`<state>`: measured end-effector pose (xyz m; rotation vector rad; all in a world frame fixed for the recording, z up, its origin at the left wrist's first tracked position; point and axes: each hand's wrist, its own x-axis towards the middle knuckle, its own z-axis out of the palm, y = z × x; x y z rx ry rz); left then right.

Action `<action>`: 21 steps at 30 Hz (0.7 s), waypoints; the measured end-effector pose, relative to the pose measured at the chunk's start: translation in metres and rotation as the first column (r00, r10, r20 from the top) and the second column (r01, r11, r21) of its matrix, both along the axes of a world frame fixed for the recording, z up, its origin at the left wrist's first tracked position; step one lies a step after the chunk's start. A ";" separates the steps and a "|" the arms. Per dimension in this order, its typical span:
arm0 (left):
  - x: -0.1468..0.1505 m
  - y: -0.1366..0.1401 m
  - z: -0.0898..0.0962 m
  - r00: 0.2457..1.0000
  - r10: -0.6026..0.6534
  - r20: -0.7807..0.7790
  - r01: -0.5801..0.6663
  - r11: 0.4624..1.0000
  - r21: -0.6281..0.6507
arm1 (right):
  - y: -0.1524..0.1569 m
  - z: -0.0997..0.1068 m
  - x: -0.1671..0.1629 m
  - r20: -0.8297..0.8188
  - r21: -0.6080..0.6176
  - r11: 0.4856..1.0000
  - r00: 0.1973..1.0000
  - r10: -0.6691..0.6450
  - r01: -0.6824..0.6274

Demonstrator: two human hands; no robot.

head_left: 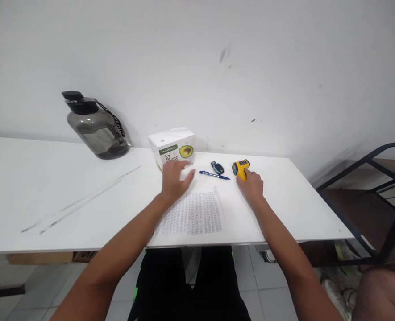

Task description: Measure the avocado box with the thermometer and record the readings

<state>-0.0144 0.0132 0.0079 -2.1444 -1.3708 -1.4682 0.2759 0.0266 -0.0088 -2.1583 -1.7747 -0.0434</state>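
- Thermometer [241, 166], yellow and black, gun-shaped, just right of the centre of the frame. From where I stand it looks like hard plastic: probably light, stiff and smooth, and likely to suffer from a drop.
- The handle seems the natural place to take hold, and the right hand [252, 186] has its fingers curled around it. Whether the thermometer is lifted or resting, I cannot tell.
- Near the middle, the left hand [176, 182] grips nothing that I can see; its thumb and fingers are spread in front of a white box [171, 141]. I can't make out whether they touch it.
- That box looks like thin, stiff card, square-edged, with an avocado printed on its front.
- Between the hands lie a slim blue pen [214, 175] and a small dark gadget [218, 167], perhaps a watch, glossy and rounded.
- Below them, at lower centre, a flat sheet of paper [197, 214] is covered in rows of tiny marks.
- Towards the upper left stands a big smoky see-through bottle [98, 133], black-capped and strapped.
- Everything sits on a smooth white table [83, 191], scuffed at left, against a smudged wall [190, 67].
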 end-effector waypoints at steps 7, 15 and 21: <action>0.043 -0.025 -0.020 0.787 -0.505 -0.354 0.309 0.819 -0.483 | -0.008 0.006 -0.019 0.141 0.060 0.963 0.957 0.254 -0.265; 0.043 -0.022 -0.032 0.785 -0.500 -0.366 0.184 0.752 -0.632 | -0.008 -0.001 -0.034 0.119 -0.147 0.879 0.874 0.471 -0.453; 0.044 -0.022 -0.030 0.774 -0.504 -0.383 0.145 0.730 -0.667 | -0.008 -0.001 -0.036 0.067 -0.156 0.892 0.896 0.439 -0.425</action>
